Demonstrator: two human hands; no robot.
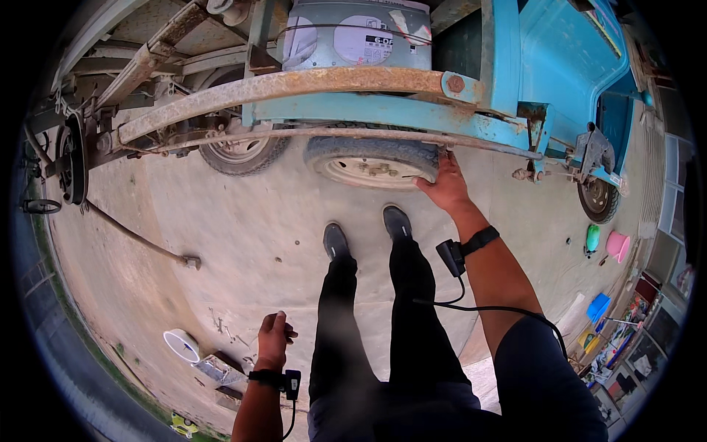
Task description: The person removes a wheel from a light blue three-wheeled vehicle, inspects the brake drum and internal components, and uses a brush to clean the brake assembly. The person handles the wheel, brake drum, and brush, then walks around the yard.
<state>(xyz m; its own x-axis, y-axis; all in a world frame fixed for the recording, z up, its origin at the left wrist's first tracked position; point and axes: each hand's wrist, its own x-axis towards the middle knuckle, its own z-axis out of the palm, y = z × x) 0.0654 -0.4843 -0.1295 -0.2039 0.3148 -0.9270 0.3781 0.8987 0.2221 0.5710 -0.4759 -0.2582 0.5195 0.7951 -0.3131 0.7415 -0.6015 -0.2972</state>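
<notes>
A loose-looking wheel (372, 162), with a dark tyre and a pale rim, leans under the blue and rusty vehicle frame (324, 108). At its right end my right hand (445, 184) grips the tyre, thumb toward the rim and fingers over the tread. The fingertips reach close to a thin rusty rod (324, 133) that crosses above the wheel. My left hand (272, 340) hangs low beside my left leg, its fingers curled in; no object shows in it. Both wrists carry a black strapped device with a cable.
Another wheel (243, 151) is farther left under the frame. A grey battery-like box (357, 37) sits above. A metal bar (140, 232) slants down at left. A white bucket (181, 345) and scattered tools (227, 328) lie lower left; a pink bucket (617, 246) stands at right.
</notes>
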